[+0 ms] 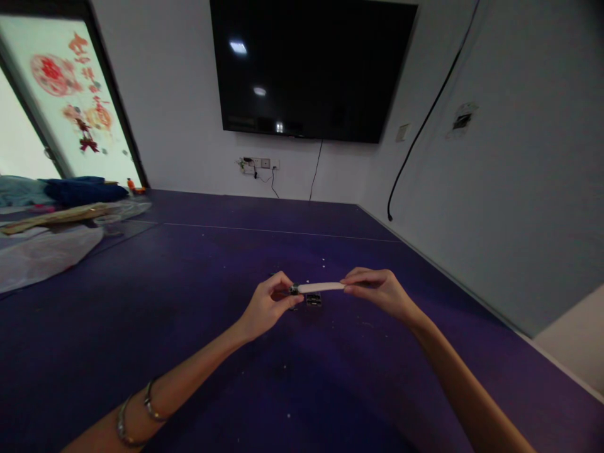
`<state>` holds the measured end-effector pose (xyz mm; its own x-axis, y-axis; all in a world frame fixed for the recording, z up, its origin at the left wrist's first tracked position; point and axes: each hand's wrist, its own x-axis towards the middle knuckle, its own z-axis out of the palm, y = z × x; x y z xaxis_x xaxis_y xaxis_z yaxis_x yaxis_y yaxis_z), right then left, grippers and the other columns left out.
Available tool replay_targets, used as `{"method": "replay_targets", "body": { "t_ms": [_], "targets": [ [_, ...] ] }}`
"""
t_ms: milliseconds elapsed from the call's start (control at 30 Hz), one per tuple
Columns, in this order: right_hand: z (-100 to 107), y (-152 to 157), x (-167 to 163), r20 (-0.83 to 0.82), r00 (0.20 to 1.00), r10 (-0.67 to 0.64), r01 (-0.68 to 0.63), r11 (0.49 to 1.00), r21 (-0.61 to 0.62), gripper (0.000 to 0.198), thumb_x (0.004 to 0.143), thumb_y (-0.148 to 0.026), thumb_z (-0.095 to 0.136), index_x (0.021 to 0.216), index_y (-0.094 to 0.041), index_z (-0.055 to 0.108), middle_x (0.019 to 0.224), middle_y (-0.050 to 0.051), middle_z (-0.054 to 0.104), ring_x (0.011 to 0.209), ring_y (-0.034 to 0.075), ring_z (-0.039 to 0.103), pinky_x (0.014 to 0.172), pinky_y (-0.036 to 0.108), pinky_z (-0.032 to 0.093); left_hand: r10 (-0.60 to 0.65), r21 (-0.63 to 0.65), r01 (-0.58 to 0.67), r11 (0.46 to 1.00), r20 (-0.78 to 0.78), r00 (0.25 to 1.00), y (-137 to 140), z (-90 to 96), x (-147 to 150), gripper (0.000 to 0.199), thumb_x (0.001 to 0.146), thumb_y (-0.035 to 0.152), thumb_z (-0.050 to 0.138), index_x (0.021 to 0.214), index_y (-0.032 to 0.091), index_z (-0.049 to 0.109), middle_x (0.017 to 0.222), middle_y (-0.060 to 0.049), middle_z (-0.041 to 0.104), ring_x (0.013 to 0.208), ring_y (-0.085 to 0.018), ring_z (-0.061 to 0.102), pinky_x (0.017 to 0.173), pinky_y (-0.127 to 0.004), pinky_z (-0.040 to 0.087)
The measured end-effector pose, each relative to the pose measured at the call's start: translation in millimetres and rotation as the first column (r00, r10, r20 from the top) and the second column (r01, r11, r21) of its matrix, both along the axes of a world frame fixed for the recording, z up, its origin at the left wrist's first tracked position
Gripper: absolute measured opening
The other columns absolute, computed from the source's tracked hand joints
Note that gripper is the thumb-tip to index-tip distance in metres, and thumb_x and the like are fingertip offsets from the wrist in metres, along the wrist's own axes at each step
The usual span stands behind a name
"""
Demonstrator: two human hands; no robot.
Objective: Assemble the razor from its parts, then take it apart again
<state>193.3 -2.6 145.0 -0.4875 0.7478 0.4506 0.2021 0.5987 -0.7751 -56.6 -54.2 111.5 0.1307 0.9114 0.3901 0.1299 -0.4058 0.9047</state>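
1 dark piece (294,289) is pinched by l. hand (268,303), 1 pale strip (321,287) by r. hand (383,293); fingers of both nearly closed.

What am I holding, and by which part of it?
A pale strip: your left fingers grip the dark piece at one end, and your right fingers pinch the other end.

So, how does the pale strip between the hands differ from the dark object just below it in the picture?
Colour: the pale strip is whitish; the dark object is mostly black.
Shape: the strip is long and slender; the object looks short and blocky.
Position: the strip spans from left hand to right hand; the object appears to rest on the purple surface.
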Motion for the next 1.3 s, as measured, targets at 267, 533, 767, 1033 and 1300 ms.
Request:
{"method": "replay_targets", "body": {
  "t_ms": [267, 533, 767, 1033, 1300],
  "targets": [
    [-6, 10, 8, -0.018, 0.998, -0.062, 0.061, 0.997, -0.041, 0.016, 0.067, -0.033, 0.070, 0.078, -0.022, 0.073, 0.084, 0.006, 0.069, 0.078, 0.018, 0.062, 0.070, 0.030, 0.047, -0.056, -0.021, 0.058, 0.998, 0.085, 0.995, -4, 4.0, 3, 0.023, 0.071, 0.025, 0.066, 0.070, 0.017, 0.045, 0.074, -0.002, 0.063, 0.061, -0.010, 0.056, 0.061, -0.026, 0.046],
    [-15, 11, -6, -0.226, 0.938, -0.264, 0.201, 0.943, -0.266, 0.032, 0.068, -0.036, 0.069, 0.096, -0.021, 0.070, 0.081, 0.003, 0.067, 0.065, 0.011, 0.054, 0.063, 0.026, 0.043, 0.051, -0.029, -0.049, 0.998, 0.046, 0.998, 2, -7.3, 6, 0.023, 0.074, 0.030, 0.063, 0.073, 0.017, 0.044, 0.068, 0.002, 0.057, 0.058, -0.008, 0.053, 0.051, -0.020, 0.041],
    [-4, -7, -22, -0.496, 0.830, -0.253, -0.113, 0.796, -0.595, 0.031, 0.067, -0.031, 0.071, 0.095, -0.021, 0.064, 0.070, -0.003, 0.053, 0.047, 0.002, 0.037, 0.042, 0.016, 0.030, 0.057, -0.063, -0.045, 0.997, 0.200, 0.978, 6, -17.2, 11, 0.025, 0.080, 0.039, 0.053, 0.076, 0.021, 0.035, 0.054, 0.009, 0.049, 0.035, -0.005, 0.042, 0.034, -0.016, 0.031],
    [0, -41, -44, -0.627, 0.759, -0.173, -0.474, 0.514, -0.715, 0.020, 0.074, -0.021, 0.064, 0.091, -0.018, 0.056, 0.061, -0.006, 0.047, 0.039, 0.000, 0.024, 0.034, 0.012, 0.012, 0.198, -0.167, -0.163, 0.972, 0.222, 0.955, 5, -9.9, 10, 0.040, 0.079, 0.052, 0.046, 0.083, 0.014, 0.058, 0.047, 0.007, 0.040, 0.037, -0.005, 0.032, 0.035, -0.017, 0.022],
    [-20, -81, -64, -0.617, 0.766, -0.178, -0.554, 0.305, -0.775, 0.026, 0.079, -0.038, 0.058, 0.089, -0.014, 0.055, 0.048, -0.010, 0.029, 0.038, 0.002, 0.020, 0.034, 0.013, 0.011, 0.184, -0.097, -0.163, 0.982, 0.275, 0.944, 9, -16.8, 10, 0.043, 0.079, 0.055, 0.046, 0.080, 0.014, 0.059, 0.051, 0.005, 0.040, 0.041, -0.005, 0.034, 0.039, -0.018, 0.026]
  ]
}}
